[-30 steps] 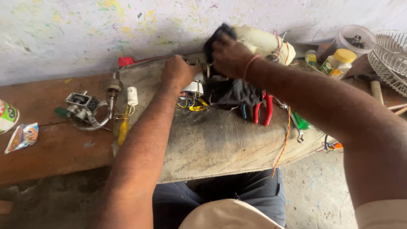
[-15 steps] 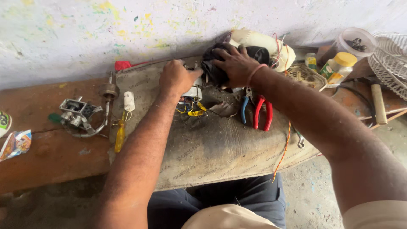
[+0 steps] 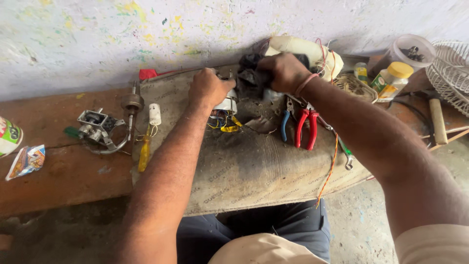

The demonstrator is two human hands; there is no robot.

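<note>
Small motor [image 3: 225, 103] lies on the grey mat [image 3: 254, 166] over the table [image 3: 63, 171], gripped by the left hand [image 3: 209, 88]; black cloth [image 3: 251, 78] clenched in the right hand [image 3: 283, 72], pressed beside the motor; wiping step judged in hand; firm steadying needed next; red pliers [image 3: 305, 128] lie near.

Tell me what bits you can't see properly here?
- Small motor, head view: mostly hidden under the left hand.
- Black cloth: partly covered by the right hand.
- White fan guard: cut off by the right edge.
- Clear tub's contents: too small.
</note>
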